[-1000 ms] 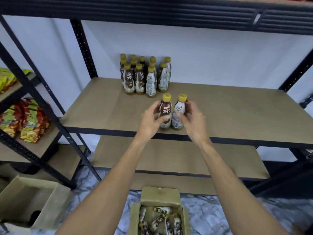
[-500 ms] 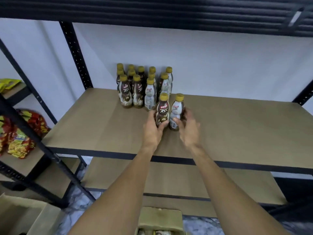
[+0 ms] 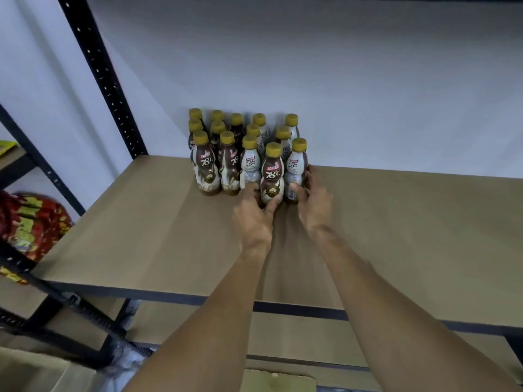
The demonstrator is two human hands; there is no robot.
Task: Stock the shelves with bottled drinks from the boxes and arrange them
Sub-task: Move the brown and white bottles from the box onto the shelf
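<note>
Shelf: a tan board [image 3: 141, 222] on a black metal frame is seen across the middle of the frame, backed by a pale wall [image 3: 368, 80].
Brown bottle [image 3: 272, 176]: stood upright on the shelf at centre frame, yellow-capped, set against the front of the bottle group.
White bottle [image 3: 295, 168]: stood upright just to the right of the brown bottle, touching it, slightly further back.
Left hand [image 3: 252, 219]: wrapped round the lower part of the brown bottle, thumb on one side and fingers on the other.
Right hand [image 3: 314, 205]: closed round the lower part of the white bottle, fingers curled behind it.
Bottle group [image 3: 226, 154]: yellow-capped bottles are packed in rows against the wall, just left of and behind the two held bottles.
Upright post [image 3: 104, 75]: a black perforated post is seen at upper left.
Snack packets [image 3: 28, 222]: red and yellow packets are seen on a neighbouring shelf at the left edge.
Cardboard box [image 3: 278, 381]: only a flap is shown at the bottom edge, below a lower shelf [image 3: 311, 338].
</note>
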